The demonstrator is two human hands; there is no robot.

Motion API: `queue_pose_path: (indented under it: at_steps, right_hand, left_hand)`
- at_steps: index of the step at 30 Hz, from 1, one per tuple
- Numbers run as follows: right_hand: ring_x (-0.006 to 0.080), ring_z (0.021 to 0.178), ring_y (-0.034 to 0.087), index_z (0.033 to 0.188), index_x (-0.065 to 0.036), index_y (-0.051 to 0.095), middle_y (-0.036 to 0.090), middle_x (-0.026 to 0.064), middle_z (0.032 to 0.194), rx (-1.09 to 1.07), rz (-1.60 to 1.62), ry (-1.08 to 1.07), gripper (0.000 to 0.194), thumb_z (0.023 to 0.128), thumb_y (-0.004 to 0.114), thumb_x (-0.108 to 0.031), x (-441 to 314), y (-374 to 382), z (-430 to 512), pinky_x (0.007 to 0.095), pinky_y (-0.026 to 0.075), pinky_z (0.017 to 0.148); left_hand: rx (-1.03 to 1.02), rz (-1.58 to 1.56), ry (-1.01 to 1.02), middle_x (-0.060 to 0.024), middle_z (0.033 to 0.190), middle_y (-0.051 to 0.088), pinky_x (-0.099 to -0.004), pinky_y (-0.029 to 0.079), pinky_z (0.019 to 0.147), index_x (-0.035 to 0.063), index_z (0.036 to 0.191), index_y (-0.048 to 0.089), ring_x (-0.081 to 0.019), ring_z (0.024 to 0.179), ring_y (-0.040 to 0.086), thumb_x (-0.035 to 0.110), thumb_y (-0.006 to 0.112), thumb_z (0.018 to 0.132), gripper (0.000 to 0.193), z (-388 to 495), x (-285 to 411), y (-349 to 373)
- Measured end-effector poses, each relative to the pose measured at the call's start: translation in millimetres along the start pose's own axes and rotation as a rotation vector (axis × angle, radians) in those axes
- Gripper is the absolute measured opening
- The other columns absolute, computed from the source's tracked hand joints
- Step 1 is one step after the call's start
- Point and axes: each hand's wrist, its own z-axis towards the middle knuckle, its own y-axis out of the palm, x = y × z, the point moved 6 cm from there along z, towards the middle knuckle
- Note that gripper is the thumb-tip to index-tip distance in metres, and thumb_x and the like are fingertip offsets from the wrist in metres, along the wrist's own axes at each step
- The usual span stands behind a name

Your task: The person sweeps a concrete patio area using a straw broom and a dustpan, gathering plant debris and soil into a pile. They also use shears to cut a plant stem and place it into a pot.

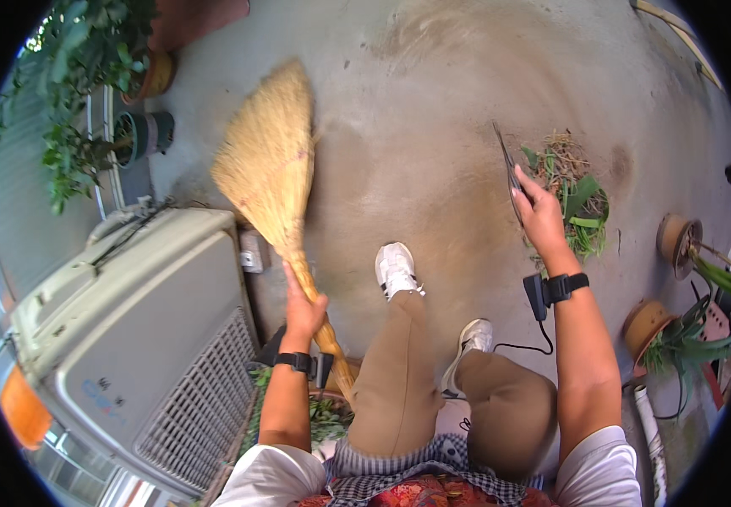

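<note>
My left hand [304, 312] is closed around the handle of a straw broom [276, 158]. The broom's bristles fan out up and to the left, clear of my legs. In my right hand [541, 218] is a slim, dark tool [503, 147] with a narrow tip; whether it is scissors or tongs I cannot tell. Just right of that hand lies a heap of green leaves and dry plant scraps [586, 196] on the concrete floor [416, 158]. The hand and forearm hide part of the heap.
A grey air-conditioner outdoor unit [149, 367] stands close on my left. Beyond it are a green pot [148, 134] and a terracotta pot [157, 75]. Potted plants, including a terracotta pot [647, 326], line the right side, near a white pipe [649, 421].
</note>
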Motion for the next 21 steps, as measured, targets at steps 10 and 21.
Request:
queue_pose_path:
  at_steps: [10,21]
  right_hand:
    - [0.0311,0.096,0.068,0.13,-0.011,0.06,0.067,0.0214,0.111,0.03,-0.014,0.242,0.042,0.089,0.066,-0.016,-61.6,-68.7,-94.3,0.0338,0.051,0.084]
    - [0.0055,0.064,0.044,0.135,-0.008,0.056,0.059,0.0012,0.077,-0.006,0.115,0.322,0.044,0.092,0.061,-0.006,-171.1,-73.9,-139.4,0.0226,0.043,0.06]
  left_hand:
    - [-0.561,0.21,0.126,-0.0335,0.135,0.046,-0.041,0.042,0.103,0.012,0.154,-0.009,-0.0428,0.123,0.05,0.015,0.07,0.073,0.114,-132.0,63.4,-2.3]
    - [-0.555,-0.295,0.122,-0.0159,0.116,0.056,-0.0289,0.051,0.071,0.0096,0.155,-0.007,-0.0178,0.084,0.061,0.007,0.067,0.083,0.103,-187.6,134.7,-158.1]
